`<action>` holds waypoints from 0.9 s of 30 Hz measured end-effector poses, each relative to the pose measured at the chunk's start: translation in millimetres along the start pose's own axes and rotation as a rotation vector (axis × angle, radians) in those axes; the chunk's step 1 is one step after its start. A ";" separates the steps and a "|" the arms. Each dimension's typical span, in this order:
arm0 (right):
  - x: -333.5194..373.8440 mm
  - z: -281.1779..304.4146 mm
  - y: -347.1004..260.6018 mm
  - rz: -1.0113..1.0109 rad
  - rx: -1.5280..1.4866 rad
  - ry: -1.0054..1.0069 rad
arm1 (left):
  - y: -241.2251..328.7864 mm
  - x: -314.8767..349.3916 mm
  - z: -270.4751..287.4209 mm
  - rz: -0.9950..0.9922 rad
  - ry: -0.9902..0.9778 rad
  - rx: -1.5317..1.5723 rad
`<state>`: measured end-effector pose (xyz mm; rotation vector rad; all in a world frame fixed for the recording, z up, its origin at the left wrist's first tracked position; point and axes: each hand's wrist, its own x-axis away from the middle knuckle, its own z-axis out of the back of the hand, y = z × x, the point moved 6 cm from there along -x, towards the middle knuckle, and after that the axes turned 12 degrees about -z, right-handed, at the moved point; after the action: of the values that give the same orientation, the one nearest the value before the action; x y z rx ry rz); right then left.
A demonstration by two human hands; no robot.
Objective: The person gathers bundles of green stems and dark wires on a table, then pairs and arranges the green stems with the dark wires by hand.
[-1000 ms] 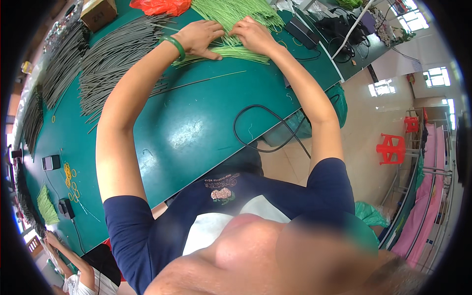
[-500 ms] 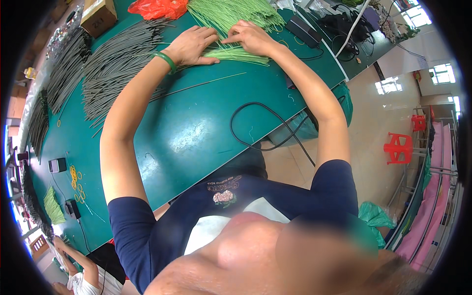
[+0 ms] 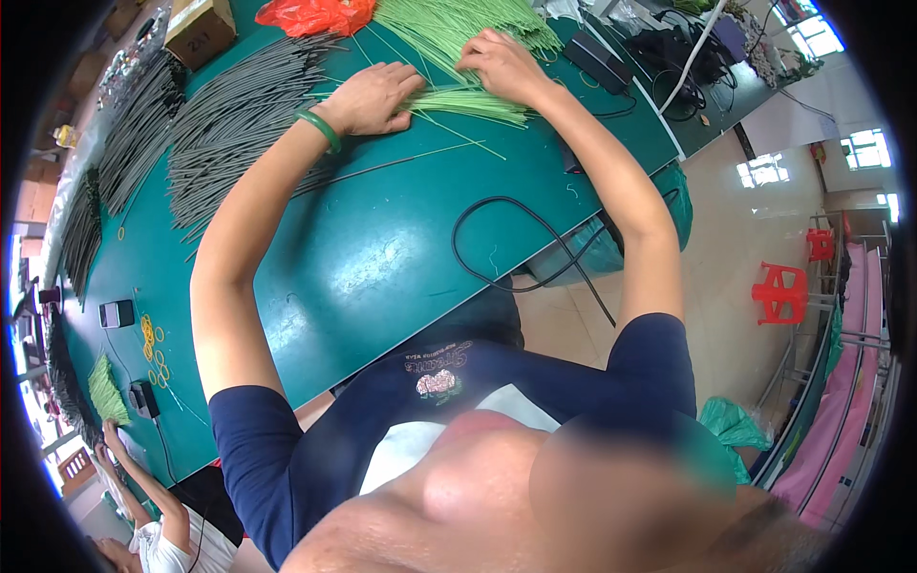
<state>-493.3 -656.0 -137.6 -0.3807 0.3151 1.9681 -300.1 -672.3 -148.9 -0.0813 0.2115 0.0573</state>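
Note:
My left hand, with a green bangle at the wrist, is closed over one end of a small bundle of thin green stems. The bundle's other end fans out to the right on the table, and one loose stem slants out of it toward me. My right hand is just beyond the bundle, at the edge of a large pile of green stems. Its fingers are curled with the tips together; what lies between them is too small to make out.
Dark grey stems lie in heaps to the left. A red plastic bag, a cardboard box and a black adapter stand around the far side. A black cable loops over the table's near edge. A co-worker's hand is at lower left.
My left hand has come slightly nearer and its thumb is tucked in more. My right hand has drawn apart from it. One stem now sticks out of the bundle. The co-worker's hand has reached a green bunch.

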 end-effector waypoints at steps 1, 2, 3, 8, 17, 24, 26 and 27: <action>-2.4 0.4 -4.4 -0.043 -0.093 0.039 | -1.3 0.3 -2.3 0.008 -0.009 0.005; -4.8 -1.8 -10.7 -0.042 -0.093 0.040 | -2.4 0.3 -3.8 0.010 -0.010 0.004; -7.9 -7.9 -14.2 -0.089 -0.081 -0.024 | -2.1 -0.2 0.1 -0.014 0.077 -0.028; -11.5 -15.4 -15.4 -0.110 -0.072 -0.135 | -4.2 -12.7 -0.5 -0.002 -0.024 0.000; -14.3 2.8 6.6 0.097 0.195 -0.050 | -5.5 -17.8 5.0 -0.030 -0.041 -0.082; -16.7 7.2 11.8 0.106 0.277 -0.113 | -11.6 -27.8 -1.8 0.146 -0.292 0.119; -12.6 23.7 6.4 0.206 0.020 0.064 | -13.7 -28.0 -8.1 0.183 -0.344 0.139; -11.6 22.6 4.7 0.202 0.022 0.061 | -18.0 -27.6 -16.2 0.166 -0.297 0.111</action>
<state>-495.9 -658.9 -112.0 -0.4085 0.4286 2.1508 -329.2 -693.0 -157.4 0.0563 -0.0765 0.2215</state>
